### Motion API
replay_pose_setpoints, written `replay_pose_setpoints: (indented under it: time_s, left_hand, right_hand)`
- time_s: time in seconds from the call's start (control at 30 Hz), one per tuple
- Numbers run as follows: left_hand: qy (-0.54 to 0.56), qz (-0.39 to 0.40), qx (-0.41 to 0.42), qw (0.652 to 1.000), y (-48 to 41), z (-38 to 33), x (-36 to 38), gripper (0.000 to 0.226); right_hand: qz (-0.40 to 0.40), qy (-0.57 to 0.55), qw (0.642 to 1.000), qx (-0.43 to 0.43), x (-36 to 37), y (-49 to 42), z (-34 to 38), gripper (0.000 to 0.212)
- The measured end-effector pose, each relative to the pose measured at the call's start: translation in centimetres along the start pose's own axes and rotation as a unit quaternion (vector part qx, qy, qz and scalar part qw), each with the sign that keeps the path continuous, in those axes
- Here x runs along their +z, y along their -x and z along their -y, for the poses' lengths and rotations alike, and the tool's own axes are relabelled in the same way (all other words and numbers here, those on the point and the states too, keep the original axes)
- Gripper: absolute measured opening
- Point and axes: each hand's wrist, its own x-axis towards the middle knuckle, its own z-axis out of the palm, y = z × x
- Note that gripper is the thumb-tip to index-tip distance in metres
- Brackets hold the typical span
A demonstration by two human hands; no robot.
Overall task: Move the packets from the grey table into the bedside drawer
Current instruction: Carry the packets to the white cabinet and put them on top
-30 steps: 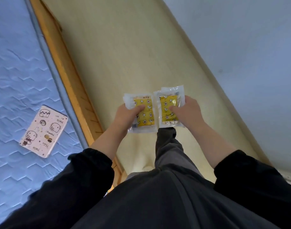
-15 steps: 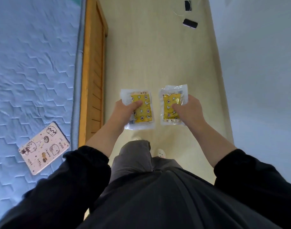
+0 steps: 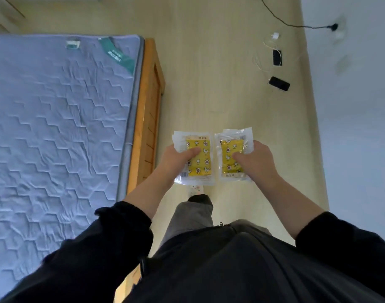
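Note:
I hold two clear packets with yellow patterned inserts out in front of me, side by side above the floor. My left hand (image 3: 176, 158) grips the left packet (image 3: 200, 162), thumb on top of it. My right hand (image 3: 255, 160) grips the right packet (image 3: 229, 156) the same way. Each may be a small stack; I cannot tell how many. Neither the grey table nor the bedside drawer is in view.
A bed with a blue quilted mattress (image 3: 56, 127) and an orange wooden frame (image 3: 148, 119) runs along my left. Pale floor (image 3: 220, 73) stretches ahead. Two phones (image 3: 279, 83) and cables lie on the floor by the right wall (image 3: 357, 106).
The view has swung along the bed: its far end and the phones on the floor have come nearer, and the pink booklet on the mattress has left the frame. Both hands still hold the packets.

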Motion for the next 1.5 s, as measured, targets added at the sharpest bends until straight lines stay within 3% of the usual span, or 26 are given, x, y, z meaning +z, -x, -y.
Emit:
replay_pose_setpoints:
  time_s: [0.47,0.8,1.07,1.27,1.5]
  left_hand:
    - [0.046,-0.068,0.005,0.997,-26.5,-22.1,-2.5,0.013]
    - [0.178,-0.173,-0.032,0.968,-42.9,-36.9,-3.4,0.009]
    - [0.296,-0.266,-0.037,0.916,-51.8,-43.8,-13.5,0.008]
    - [0.336,-0.313,-0.038,0.888,-59.0,-50.0,-23.3,0.013]
    - [0.401,-0.381,-0.023,0.833,-62.4,-56.7,-33.8,0.01]
  right_hand:
    - [0.052,0.032,0.996,-0.062,0.6,-30.1,22.5,0.01]
    - [0.132,0.125,0.976,-0.123,2.1,-52.2,40.9,0.005]
    - [0.23,0.166,0.942,-0.182,12.6,-61.3,54.0,0.019]
    - [0.264,0.216,0.911,-0.233,21.9,-67.8,67.2,0.006]
    - [0.338,0.238,0.866,-0.279,32.3,-70.6,80.9,0.021]
